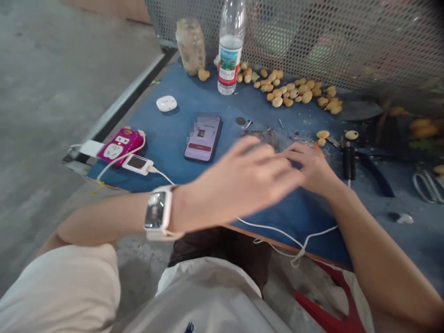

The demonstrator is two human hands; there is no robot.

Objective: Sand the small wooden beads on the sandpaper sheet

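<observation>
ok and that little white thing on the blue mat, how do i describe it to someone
Start at the blue mat. Up and left of the phone, and left of the plastic water bottle, lies a small white rounded case. Unlike the white plug-in meter nearer the mat's edge, it has no cable attached.

Smartphone [203, 138] lying lit on blue tabletop [156, 138]; plastic water bottle [229, 51] and cloudy jar [190, 46] against perforated metal mesh [312, 37]; magenta power strip [120, 146], white plastic case [166, 103], scissors [428, 187] at far right.
</observation>
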